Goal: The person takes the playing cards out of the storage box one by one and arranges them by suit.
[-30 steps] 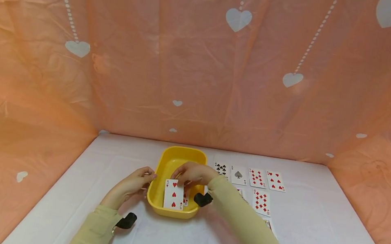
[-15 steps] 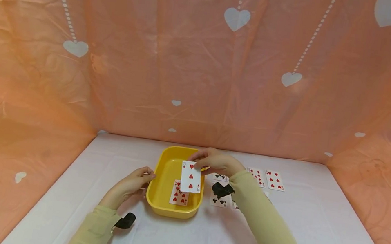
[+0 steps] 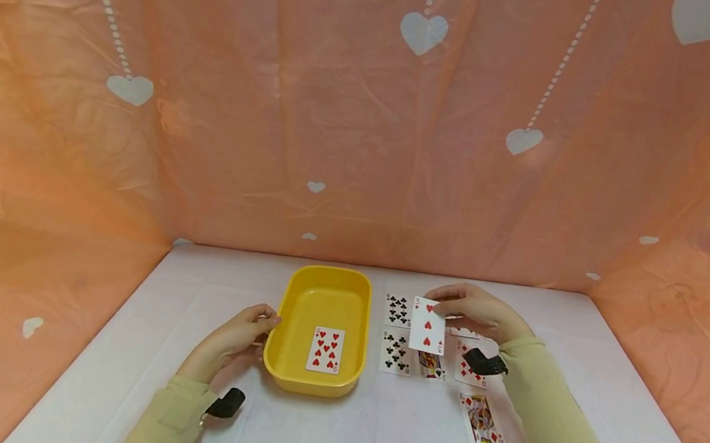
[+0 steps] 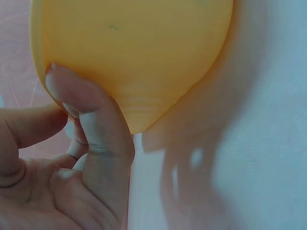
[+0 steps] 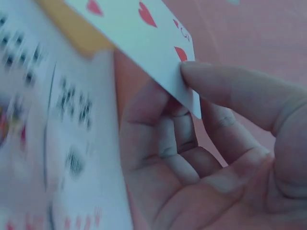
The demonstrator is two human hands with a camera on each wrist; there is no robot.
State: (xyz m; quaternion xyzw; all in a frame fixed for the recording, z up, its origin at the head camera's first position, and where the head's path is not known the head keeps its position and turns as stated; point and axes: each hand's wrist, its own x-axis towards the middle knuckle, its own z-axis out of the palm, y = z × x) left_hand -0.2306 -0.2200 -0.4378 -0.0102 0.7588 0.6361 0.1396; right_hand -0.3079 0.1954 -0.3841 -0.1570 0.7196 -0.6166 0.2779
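My left hand (image 3: 234,340) pinches the left rim of a yellow plastic tub (image 3: 310,305); in the left wrist view the thumb (image 4: 91,110) lies over the wall's edge. A hearts playing card (image 3: 325,350) lies face up on the tub floor. To the right of the tub, my right hand (image 3: 480,314) holds up the three of hearts (image 3: 428,327), face showing, above the laid-out cards. The right wrist view shows the three of hearts (image 5: 144,28) pinched near one corner between thumb and fingers.
Face-up cards lie in rows right of the tub: clubs cards (image 3: 396,353), a spades face card (image 3: 432,366) partly covered by the held card, and a diamonds card (image 3: 468,371) partly behind the right wrist. A diamonds face card (image 3: 482,422) lies nearer. An orange heart-patterned curtain (image 3: 339,137) hangs behind.
My right hand has lifted the three of hearts out of the tub and carried it right, over the card rows. My left hand has stayed on the rim.
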